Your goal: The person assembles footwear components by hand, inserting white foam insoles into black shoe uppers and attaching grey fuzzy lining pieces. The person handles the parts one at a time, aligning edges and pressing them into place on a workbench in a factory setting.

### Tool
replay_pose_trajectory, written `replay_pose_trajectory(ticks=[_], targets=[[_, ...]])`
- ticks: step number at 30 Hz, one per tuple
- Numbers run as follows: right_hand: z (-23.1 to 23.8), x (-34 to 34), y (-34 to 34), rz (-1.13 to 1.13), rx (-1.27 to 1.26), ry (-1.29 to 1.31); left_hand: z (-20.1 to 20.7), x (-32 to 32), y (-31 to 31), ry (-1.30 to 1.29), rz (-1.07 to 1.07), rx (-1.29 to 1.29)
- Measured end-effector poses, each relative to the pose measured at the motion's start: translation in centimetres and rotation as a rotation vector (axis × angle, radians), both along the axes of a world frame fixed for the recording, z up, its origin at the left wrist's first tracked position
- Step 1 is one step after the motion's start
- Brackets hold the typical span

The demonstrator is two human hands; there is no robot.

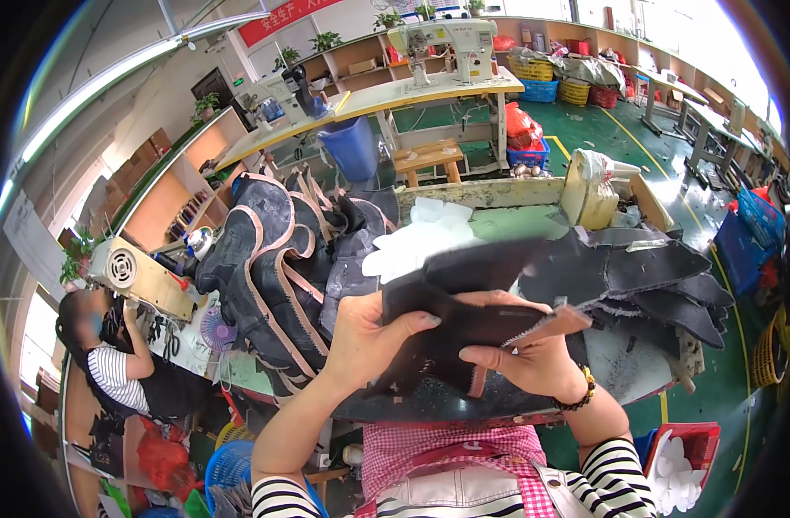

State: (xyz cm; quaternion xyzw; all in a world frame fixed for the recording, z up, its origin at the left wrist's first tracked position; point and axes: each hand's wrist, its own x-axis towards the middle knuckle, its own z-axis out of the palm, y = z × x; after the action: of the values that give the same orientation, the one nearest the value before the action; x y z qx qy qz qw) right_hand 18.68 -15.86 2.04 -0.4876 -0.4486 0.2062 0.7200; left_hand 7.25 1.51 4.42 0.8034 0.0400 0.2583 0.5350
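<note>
Sewing workshop, green floor (606, 151), cluttered worktable (520, 223); from where I stand, a dark folded piece (451, 332) is held over it between the person's hands. Left hand (369, 335) pinches it, thumb on top; right hand (537, 363) grips the other side, thumb pressed in beside a pinkish strip (554, 326) with a toothed edge. Upper flap blurred, can't tell how it folds. Risks: if either thumb slackens, layers could slip out of line; a hard tug on the strip might stretch or tear it. Beyond the fingertips, white sheets (421, 242) could get swept by the flap. Right of the fingers, uneven dark pieces (645, 272) might slide if bumped; left of them, a pink-trimmed heap (278, 259) could topple if an arm catches it.
</note>
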Motion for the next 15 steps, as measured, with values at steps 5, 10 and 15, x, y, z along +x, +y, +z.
replay_pose_trajectory(ticks=[5,10,15], targets=[[-1.1,3.0,1.6,-0.016,0.075,-0.058,-0.1,-1.1,0.3,0.075,-0.085,0.001],[0.3,2.3,1.9,0.122,0.091,0.055,0.2,-1.6,0.8,0.027,-0.231,-0.046],[2.3,0.8,1.2,0.146,-0.04,0.15,0.6,-2.5,1.4,0.117,-0.244,0.11]])
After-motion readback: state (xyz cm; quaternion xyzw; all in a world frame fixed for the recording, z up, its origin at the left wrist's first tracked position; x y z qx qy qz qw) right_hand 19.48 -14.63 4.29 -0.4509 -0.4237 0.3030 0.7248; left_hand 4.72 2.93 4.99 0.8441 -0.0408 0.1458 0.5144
